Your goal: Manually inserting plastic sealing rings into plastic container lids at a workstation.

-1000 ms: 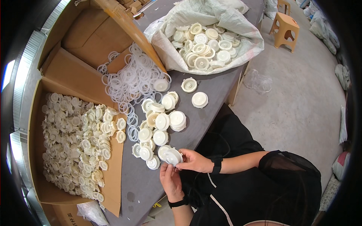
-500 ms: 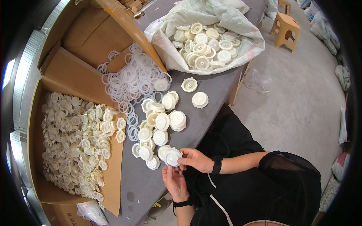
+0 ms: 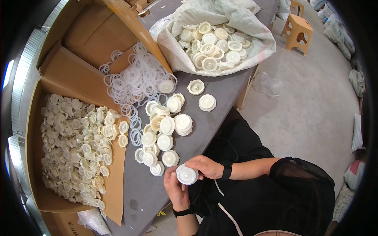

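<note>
1. Both hands met at the desk's near edge, at about six o'clock in the head view: the left hand (image 3: 176,188) cupped a round white plastic cap (image 3: 187,174) from below, fingers curled under its rim, while the right hand (image 3: 207,167) pinched the cap's far edge from about two o'clock.
2. That cap sat between the two hands, clear of the grey desk (image 3: 214,88), just toward five o'clock of the cluster of loose caps (image 3: 163,129) lying on the surface.
3. Judging by its look, the cap was light, stiff moulded plastic with a smooth, slightly slippery face; the raised rim seemed the surest place to grip, thumb and fingers on opposite sides.
4. Thin translucent sealing rings (image 3: 136,82) lay heaped at eleven o'clock of the cluster; they looked soft and floppy, likely to tangle.
5. An open cardboard box (image 3: 37,173) of many more white pieces stood at nine o'clock.
6. A white sack (image 3: 252,37) holding further caps sat at twelve o'clock.
7. A small stool (image 3: 298,29) stood on the floor at one o'clock.
</note>
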### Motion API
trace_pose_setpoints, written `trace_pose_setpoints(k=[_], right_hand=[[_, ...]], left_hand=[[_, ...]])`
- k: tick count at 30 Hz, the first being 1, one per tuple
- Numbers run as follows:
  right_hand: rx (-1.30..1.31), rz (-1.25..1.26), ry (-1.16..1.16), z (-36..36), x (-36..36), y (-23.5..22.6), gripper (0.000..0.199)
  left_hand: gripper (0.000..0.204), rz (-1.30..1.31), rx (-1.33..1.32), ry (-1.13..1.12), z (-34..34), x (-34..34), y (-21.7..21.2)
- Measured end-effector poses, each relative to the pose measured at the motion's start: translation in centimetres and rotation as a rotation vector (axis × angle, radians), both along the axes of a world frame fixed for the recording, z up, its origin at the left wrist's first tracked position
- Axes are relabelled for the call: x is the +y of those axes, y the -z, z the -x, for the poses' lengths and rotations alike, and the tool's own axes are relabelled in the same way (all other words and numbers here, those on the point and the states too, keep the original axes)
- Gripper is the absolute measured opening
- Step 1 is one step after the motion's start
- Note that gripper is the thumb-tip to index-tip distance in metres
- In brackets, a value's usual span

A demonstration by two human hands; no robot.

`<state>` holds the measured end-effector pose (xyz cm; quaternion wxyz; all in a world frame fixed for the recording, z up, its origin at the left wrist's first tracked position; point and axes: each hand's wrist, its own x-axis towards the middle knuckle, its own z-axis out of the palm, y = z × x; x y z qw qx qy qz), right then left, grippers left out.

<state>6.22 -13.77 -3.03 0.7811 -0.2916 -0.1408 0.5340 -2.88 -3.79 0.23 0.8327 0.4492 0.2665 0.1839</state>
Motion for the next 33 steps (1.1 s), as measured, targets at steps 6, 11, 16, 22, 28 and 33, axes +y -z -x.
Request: trace_pose_setpoints(k=[6,11,16,22,28,33], right_hand=[[-0.128,0.053,-0.130,-0.5,0.5,0.1,0.036],[-0.258,0.107,-0.064,-2.0,1.4,-0.2,0.038],[-0.157,0.177,0.082,-3.9,2.4,1.0,0.034],[-0.182,0.140,0.045,-3.7,2.8,1.6,0.028],[-0.156,0.113,-0.010,-4.6,2.4,1.9,0.025],[-0.162,0.113,-0.057,-4.9,2.3,1.6,0.025]], left_hand=[[0.015,-0.186,0.219,-0.003,-0.8,0.5,-0.6],[0.014,-0.376,0.085,-0.089,-2.0,3.9,-1.6],[0.016,-0.537,0.201,0.007,-4.8,11.7,-4.0],[0.027,-1.282,0.386,-0.074,-7.8,24.7,0.4],[0.019,-1.865,0.891,0.132,-11.9,24.0,1.4],[0.010,-1.827,0.414,-0.343,-10.2,22.1,0.7]])
